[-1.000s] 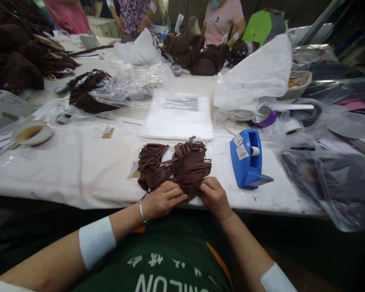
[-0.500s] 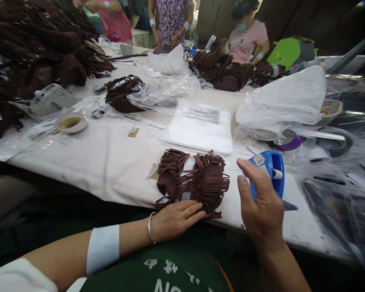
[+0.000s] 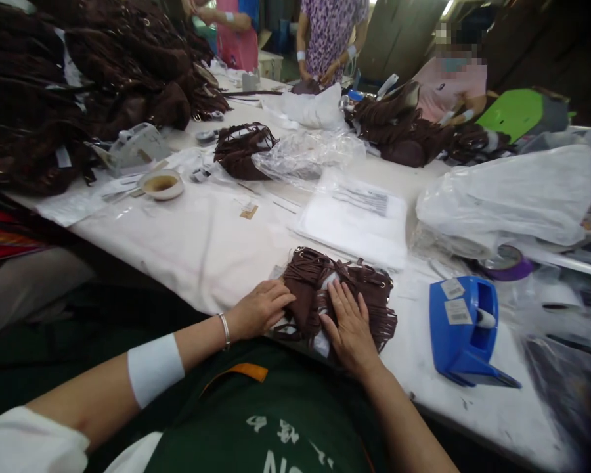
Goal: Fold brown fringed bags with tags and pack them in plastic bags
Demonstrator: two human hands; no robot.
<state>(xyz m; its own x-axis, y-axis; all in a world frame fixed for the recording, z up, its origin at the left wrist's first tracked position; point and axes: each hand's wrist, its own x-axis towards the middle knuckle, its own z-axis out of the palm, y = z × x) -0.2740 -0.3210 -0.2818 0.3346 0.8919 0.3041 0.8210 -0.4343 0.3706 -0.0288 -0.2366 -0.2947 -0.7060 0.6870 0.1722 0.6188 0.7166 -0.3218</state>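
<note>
A dark brown fringed bag lies on the near edge of the white-covered table, with pale wrapping across its middle. My left hand is at the bag's left side, fingers together and curled onto its edge; the thumb is hidden. Flat across the bag's middle lies my right hand, fingers stretched out over the pale strip and fringe. To the right of that hand stands a blue tape dispenser with white labels, touched by neither hand.
A stack of clear plastic bags lies beyond the bag. A tape roll sits left, near a big heap of brown bags. White plastic and purple tape are at right. Co-workers stand across the table.
My right hand has come from beside the tape dispenser down onto the bag. My left hand has shifted from the bag's front edge to its left side. The view has swung left.
</note>
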